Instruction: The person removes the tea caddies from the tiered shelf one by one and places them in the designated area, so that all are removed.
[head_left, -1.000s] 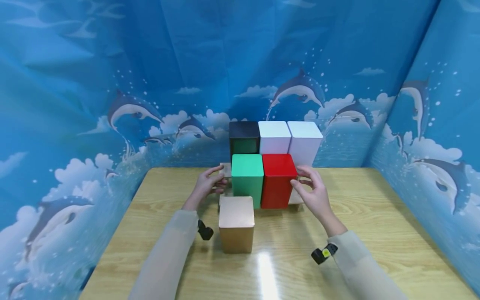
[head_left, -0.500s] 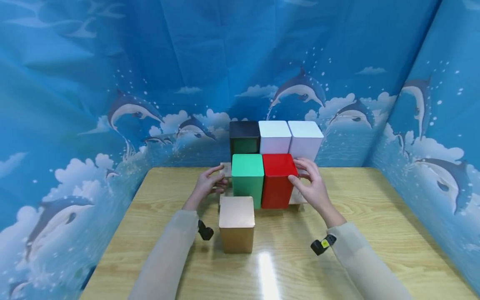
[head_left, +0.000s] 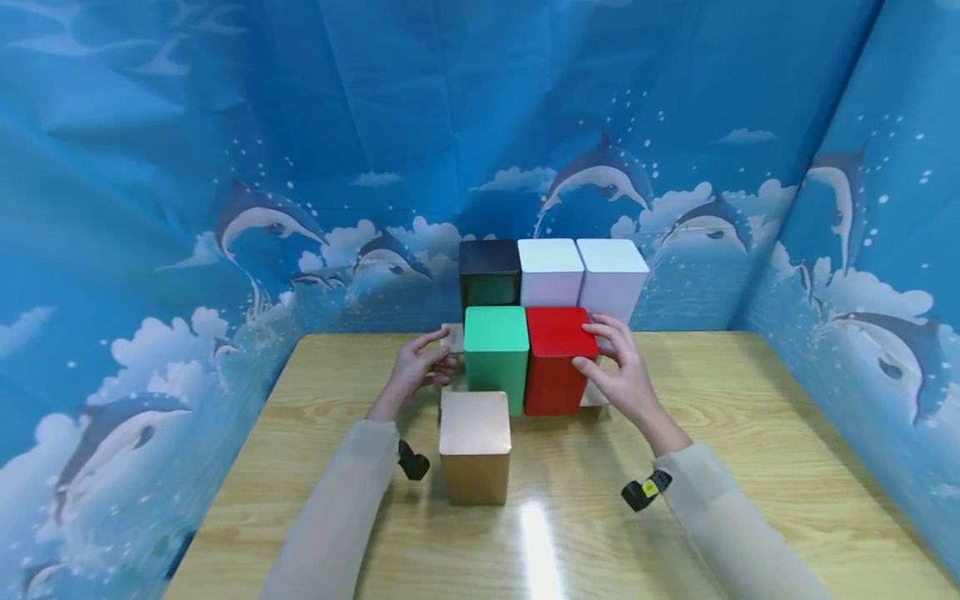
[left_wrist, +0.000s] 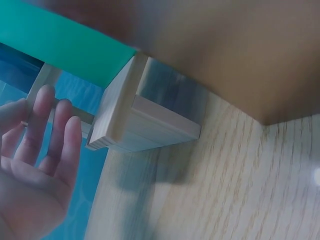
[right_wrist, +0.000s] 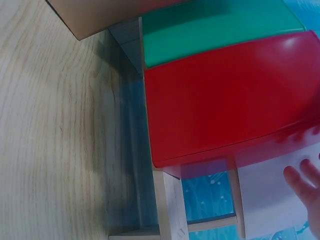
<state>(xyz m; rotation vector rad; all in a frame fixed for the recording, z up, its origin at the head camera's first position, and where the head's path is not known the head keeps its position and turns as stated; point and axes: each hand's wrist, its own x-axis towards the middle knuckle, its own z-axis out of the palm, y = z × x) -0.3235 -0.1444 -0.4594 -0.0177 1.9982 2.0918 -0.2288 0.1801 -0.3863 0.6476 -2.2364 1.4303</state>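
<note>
The red box (head_left: 557,371) stood on the wooden rack (right_wrist: 172,205) near the tabletop's (head_left: 705,417) far edge, flush beside the green box (head_left: 497,358). Your right hand (head_left: 626,375) was at its right side, thumb and fingers parted and loosely bent; from the head view the fingertips overlapped its upper edge, yet your right wrist view showed fingers a little off its face, so contact could not be told. Your left hand (head_left: 411,367) lay relaxed by the rack's left end, fingers apart; your left wrist view gave the palm and the rack's framed end, largely hidden from above, though touch was unclear there too. Behind stood a black box (head_left: 490,279) and two white boxes (head_left: 551,271). The gold box (head_left: 475,450) stood on the tabletop before the rack. Both your forearms, in pale sleeves (head_left: 330,500), reached toward the far edge.
</note>
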